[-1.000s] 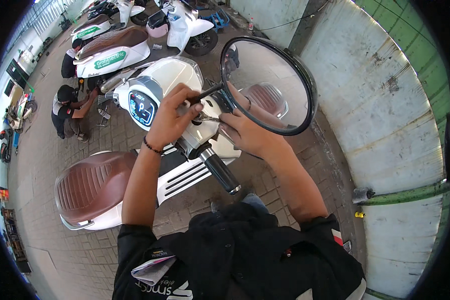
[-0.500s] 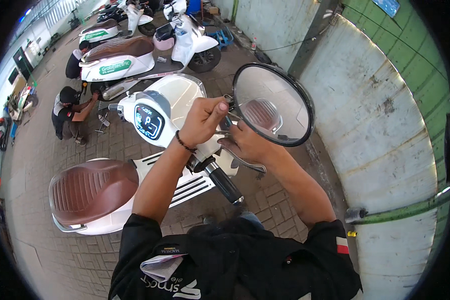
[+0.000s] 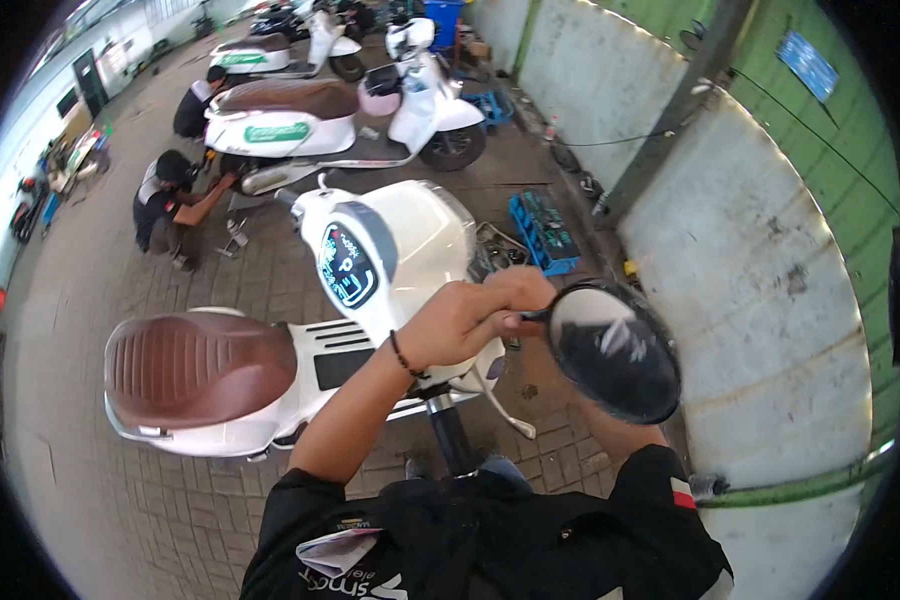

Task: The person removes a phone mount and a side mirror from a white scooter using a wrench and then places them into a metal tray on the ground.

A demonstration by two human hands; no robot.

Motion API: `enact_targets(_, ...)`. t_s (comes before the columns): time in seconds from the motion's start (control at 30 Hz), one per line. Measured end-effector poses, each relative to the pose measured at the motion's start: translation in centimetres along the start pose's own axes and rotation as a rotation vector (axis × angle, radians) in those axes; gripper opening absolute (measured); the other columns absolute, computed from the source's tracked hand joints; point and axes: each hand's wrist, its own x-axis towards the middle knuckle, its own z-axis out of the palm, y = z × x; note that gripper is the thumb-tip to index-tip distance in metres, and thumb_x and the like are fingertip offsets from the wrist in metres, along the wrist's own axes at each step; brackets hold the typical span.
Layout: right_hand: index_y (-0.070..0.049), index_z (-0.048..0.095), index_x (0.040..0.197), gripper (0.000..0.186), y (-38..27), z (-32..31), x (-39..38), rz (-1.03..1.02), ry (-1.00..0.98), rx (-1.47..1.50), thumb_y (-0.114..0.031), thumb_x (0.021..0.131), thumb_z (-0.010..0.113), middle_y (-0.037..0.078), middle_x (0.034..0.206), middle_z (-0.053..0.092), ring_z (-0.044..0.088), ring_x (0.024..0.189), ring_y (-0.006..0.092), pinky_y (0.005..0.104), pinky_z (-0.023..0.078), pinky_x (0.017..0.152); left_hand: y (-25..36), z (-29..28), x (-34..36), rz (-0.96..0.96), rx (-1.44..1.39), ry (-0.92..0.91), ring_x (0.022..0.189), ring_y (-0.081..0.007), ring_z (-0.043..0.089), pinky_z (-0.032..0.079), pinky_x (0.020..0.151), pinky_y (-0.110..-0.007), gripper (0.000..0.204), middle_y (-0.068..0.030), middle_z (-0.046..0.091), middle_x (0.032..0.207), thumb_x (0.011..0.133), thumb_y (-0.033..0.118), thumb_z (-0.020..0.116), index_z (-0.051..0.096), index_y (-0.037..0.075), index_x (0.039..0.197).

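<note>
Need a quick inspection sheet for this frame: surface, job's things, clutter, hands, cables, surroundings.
Surface: brick-paved floor.
Job's things: round black mirror on its stem at the handlebar of a white scooter with a brown seat.
Clutter: blue crate by the wall.
Hands: left hand grips the mirror stem; right hand hidden behind the mirror.
Cables: thin cable along the wall.
Surroundings: more scooters, two crouching people, grey-green wall.

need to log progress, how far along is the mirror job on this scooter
Midway, it seems. The round mirror already stands at the white scooter handlebar. In hand: the left hand grips its stem by the base; the right hand is hidden behind the mirror. Whether it is tight cannot be seen.
</note>
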Motion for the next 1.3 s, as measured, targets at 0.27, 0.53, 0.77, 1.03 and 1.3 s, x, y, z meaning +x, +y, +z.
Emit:
enact_targets(0.27,-0.009,0.057,0.078,0.031,11.2,2.1,4.2,-0.284,-0.113,-0.613,-0.039,0.081,0.067,0.008,0.076,0.06,0.061,0.07,0.0286,0.0397,0.043,0.062,-0.2,-1.8,1.1,-0.306,0.026,0.067,0.056,-0.0216,0.054,0.045,0.056,-0.033,0.021,-0.0089,0.059,0.066,0.099,0.021,0.054,0.062,0.002,0.098)
enact_targets(0.53,-0.008,0.056,0.076,0.024,14.7,-0.3,-2.0,0.049,0.226,-0.681,-0.028,0.087,0.065,0.01,0.067,0.059,0.06,0.063,0.0315,0.0436,0.045,0.057,-0.8,-2.4,2.8,-0.834,-0.463,0.257,0.041,-0.0103,0.044,0.042,0.044,-0.024,0.024,-0.0003,0.046,0.059,0.1,0.02,0.049,0.058,-0.002,0.102)
enact_targets(0.77,-0.002,0.054,0.075,0.028,19.4,1.3,-24.7,0.616,0.324,-0.399,-0.023,0.087,0.067,0.019,0.066,0.056,0.056,0.061,0.0392,0.0451,0.04,0.055,-0.5,1.0,0.8,-0.468,-0.914,1.019,0.075,-0.0171,0.056,0.047,0.092,-0.042,0.012,-0.0041,0.056,0.083,0.101,0.015,0.05,0.056,0.005,0.101)
enact_targets(1.03,0.003,0.057,0.08,0.027,18.3,5.2,-43.1,1.226,0.093,-0.177,-0.022,0.089,0.059,0.026,0.071,0.057,0.054,0.071,0.0478,0.0495,0.041,0.061,3.3,3.6,-2.6,-0.346,-0.025,0.686,0.086,-0.0243,0.065,0.055,0.077,-0.037,0.01,-0.0133,0.064,0.096,0.089,-0.002,0.06,0.06,0.005,0.097)
enact_targets(1.3,0.0,0.066,0.095,0.043,17.5,8.5,-48.0,1.359,-0.149,0.0,-0.042,0.093,0.058,0.025,0.081,0.064,0.062,0.083,0.0448,0.0476,0.047,0.07,-0.5,-2.1,5.0,-1.014,0.148,0.403,0.055,-0.0184,0.06,0.05,0.055,-0.033,0.026,-0.0072,0.059,0.067,0.096,0.023,0.058,0.059,0.004,0.114)
